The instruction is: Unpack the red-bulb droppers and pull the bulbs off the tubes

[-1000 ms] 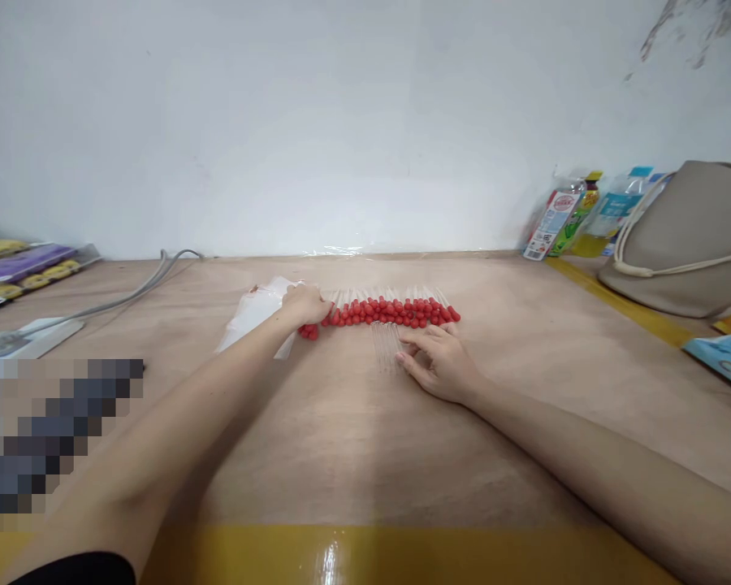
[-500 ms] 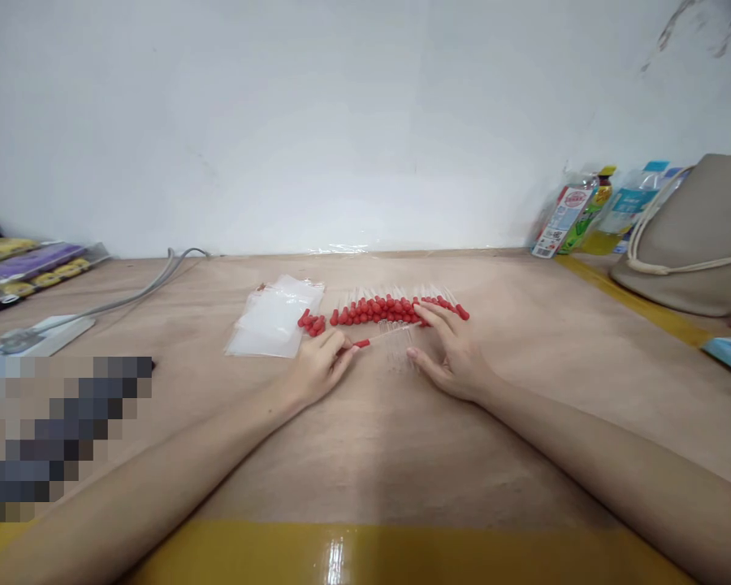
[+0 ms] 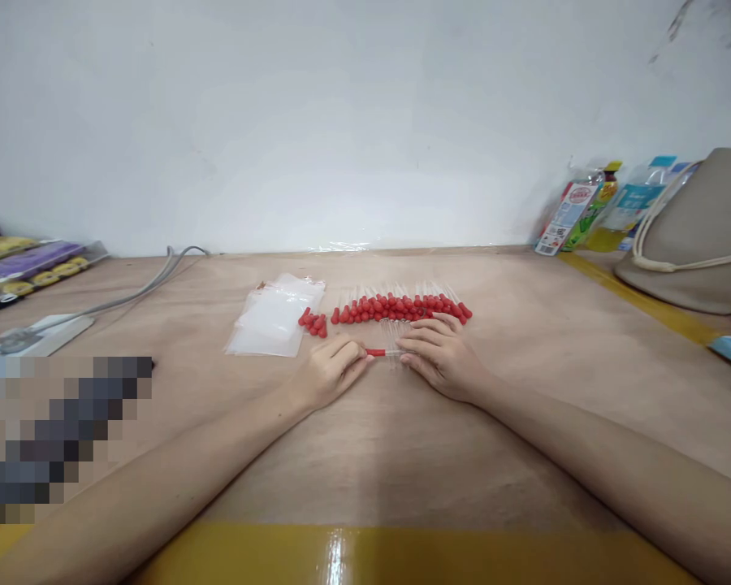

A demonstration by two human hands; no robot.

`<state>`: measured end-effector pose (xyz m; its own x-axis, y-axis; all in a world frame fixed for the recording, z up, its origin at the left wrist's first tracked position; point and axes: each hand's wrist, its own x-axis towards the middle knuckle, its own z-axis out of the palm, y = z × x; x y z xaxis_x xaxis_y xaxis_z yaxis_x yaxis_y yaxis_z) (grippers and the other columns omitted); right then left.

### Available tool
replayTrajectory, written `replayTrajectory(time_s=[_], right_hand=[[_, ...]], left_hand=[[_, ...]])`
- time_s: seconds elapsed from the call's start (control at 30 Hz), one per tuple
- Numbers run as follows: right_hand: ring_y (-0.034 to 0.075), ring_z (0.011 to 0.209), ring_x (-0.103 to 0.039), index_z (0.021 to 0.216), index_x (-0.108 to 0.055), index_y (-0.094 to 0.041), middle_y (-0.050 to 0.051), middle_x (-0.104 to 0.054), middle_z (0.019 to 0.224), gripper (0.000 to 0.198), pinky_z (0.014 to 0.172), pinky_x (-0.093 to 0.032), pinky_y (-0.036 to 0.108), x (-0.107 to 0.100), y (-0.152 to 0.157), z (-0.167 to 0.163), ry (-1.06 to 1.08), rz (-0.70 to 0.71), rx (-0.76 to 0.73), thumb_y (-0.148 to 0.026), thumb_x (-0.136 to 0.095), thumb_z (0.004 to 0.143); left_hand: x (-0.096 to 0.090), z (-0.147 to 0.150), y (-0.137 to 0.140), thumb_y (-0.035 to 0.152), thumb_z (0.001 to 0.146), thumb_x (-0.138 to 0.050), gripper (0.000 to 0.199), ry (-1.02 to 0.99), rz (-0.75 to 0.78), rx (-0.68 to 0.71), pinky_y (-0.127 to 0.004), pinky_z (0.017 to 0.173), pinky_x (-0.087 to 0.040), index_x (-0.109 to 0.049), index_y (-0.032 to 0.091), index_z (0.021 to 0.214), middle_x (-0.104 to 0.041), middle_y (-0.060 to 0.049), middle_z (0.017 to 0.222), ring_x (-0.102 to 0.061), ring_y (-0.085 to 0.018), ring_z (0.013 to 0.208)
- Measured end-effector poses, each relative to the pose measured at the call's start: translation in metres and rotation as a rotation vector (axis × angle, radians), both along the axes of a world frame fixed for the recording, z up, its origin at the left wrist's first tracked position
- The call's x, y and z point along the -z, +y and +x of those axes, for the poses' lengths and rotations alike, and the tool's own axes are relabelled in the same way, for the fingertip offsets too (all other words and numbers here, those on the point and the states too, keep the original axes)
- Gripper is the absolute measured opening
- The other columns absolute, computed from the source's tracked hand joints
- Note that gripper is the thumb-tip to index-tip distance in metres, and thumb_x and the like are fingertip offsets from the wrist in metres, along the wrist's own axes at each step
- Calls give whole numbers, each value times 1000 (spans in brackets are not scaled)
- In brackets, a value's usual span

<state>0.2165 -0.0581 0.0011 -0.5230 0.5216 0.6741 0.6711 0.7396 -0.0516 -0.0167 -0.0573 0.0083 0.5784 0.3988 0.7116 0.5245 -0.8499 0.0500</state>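
Observation:
My left hand point(image 3: 336, 370) pinches the red rubber bulb point(image 3: 375, 353) of a dropper between thumb and fingers. From the right, my right hand point(image 3: 442, 357) closes on the clear glass tube point(image 3: 392, 353) of the same dropper, which lies level between both hands. Behind my hands a long row of droppers with red bulbs point(image 3: 390, 307) rests on the table, glass tips toward the wall. Several loose red bulbs point(image 3: 314, 323) lie in a small heap at the row's left end. Bare glass tubes point(image 3: 391, 331) lie just beyond the held dropper, partly hidden by my right fingers.
Clear plastic bags point(image 3: 274, 317) lie stacked left of the bulbs. A power strip point(image 3: 54, 333) with a grey cable point(image 3: 134, 294) sits farther left. Drink bottles point(image 3: 625, 211), a carton point(image 3: 566, 218) and a grey-beige bag point(image 3: 694, 236) stand at the back right. Yellow tape point(image 3: 402, 556) runs along the front edge.
My right hand has drawn back from the row and closed on the glass tube. The dropper has turned from slanting to level, and my left hand has shifted slightly right and nearer.

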Motion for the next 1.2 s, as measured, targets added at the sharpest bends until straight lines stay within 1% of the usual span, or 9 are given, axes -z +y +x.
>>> replayTrajectory(time_s=[0.03,0.13,0.2,0.33,0.43,0.53,0.77,1.03,1.2], right_hand=[[18,98,-55,95,-64,-23,1,-68,94,20,96,-29,40,0,1,-1,7,5,-9,-32,-49,86],[17,95,-56,91,-65,-23,0,-69,90,18,94,-30,39,0,2,-2,28,15,-33,-30,-49,86],[17,94,-56,91,-65,-24,-1,-69,89,17,93,-32,39,-1,3,-3,32,22,-57,-30,-50,85],[17,94,-56,95,-64,-25,0,-69,91,18,93,-34,41,-1,3,-3,18,4,-96,-30,-50,85],[18,97,-57,101,-63,-24,3,-68,95,23,94,-36,42,1,4,-4,27,-4,-114,-33,-50,85],[19,100,-57,102,-62,-23,3,-68,96,23,95,-39,43,3,6,-5,29,-19,-155,-31,-48,86],[17,98,-59,92,-64,-18,7,-68,93,15,93,-45,40,11,10,-5,104,59,-281,-20,-50,84],[17,107,-56,99,-62,-19,8,-66,104,19,97,-43,42,13,9,-3,97,66,-330,-18,-49,84],[18,112,-53,104,-60,-20,7,-65,106,24,97,-44,41,13,6,-1,109,62,-347,-16,-49,84]], left_hand=[[-1,1,0,19,83,-53,3,-2,3,-4,-24,67,-48,-53,17,85,-61,-4,82,-57,-12,74],[-6,5,1,28,81,-57,23,21,0,-23,-34,81,-47,-55,17,101,-61,-9,98,-56,-18,93],[-8,8,2,31,80,-58,27,56,-2,-14,-38,86,-45,-57,18,103,-60,-10,105,-53,-21,101],[-6,12,7,27,82,-55,15,75,-12,49,-37,86,-45,-61,20,94,-64,-5,97,-55,-20,101],[-5,13,8,26,83,-54,15,64,-3,77,-37,86,-46,-61,19,95,-65,-5,93,-57,-19,99],[-5,15,7,25,84,-52,16,76,-2,63,-38,88,-45,-61,18,95,-65,-6,95,-56,-20,101],[-9,16,5,24,86,-47,16,204,-21,55,-39,100,-35,-59,16,92,-64,-5,104,-49,-19,114],[-13,14,1,25,89,-41,20,260,-121,54,-41,104,-26,-59,18,89,-65,-4,104,-46,-18,119],[-13,12,0,25,90,-40,20,268,-150,57,-42,106,-22,-59,19,88,-65,-3,106,-44,-19,121]])
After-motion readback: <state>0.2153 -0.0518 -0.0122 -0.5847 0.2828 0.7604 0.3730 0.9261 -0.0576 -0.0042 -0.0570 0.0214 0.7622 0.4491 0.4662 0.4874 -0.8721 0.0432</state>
